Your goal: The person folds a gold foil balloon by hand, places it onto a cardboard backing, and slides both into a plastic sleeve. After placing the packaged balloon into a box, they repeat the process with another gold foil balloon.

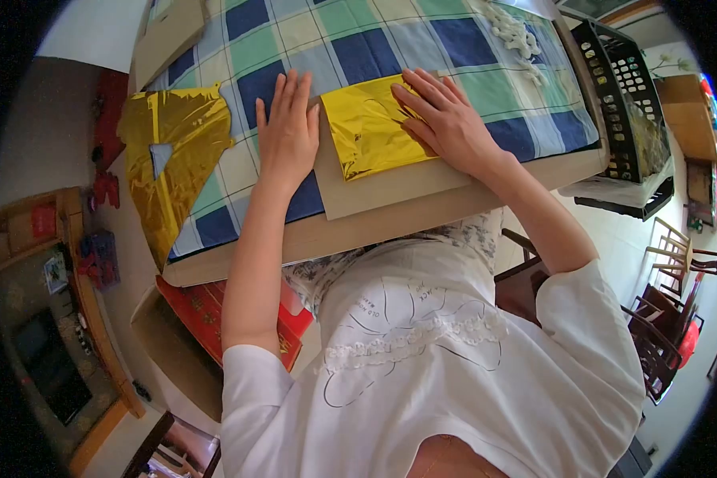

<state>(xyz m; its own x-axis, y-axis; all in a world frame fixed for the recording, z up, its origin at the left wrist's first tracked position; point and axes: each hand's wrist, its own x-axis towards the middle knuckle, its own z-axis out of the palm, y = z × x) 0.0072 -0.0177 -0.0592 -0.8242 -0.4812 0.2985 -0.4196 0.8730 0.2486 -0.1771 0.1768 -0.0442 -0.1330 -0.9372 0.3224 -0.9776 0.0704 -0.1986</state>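
Observation:
A folded sheet of shiny gold foil [362,131] lies on a flat piece of cardboard [366,195] near the table's front edge. My right hand [450,123] rests flat on the foil's right part, fingers stretched out and covering that side. Just left of the cardboard, my left hand [288,131] lies flat on the checked cloth [366,56], fingers extended and holding nothing. Farther left, a larger crumpled gold foil sheet [183,131] with a hole in it drapes over the table corner.
White crumpled strands [514,36] lie at the back right of the cloth. A cardboard piece [166,40] is at the back left. Black plastic crates [613,95] stand off the table's right end. Below the left corner is a red box [203,311].

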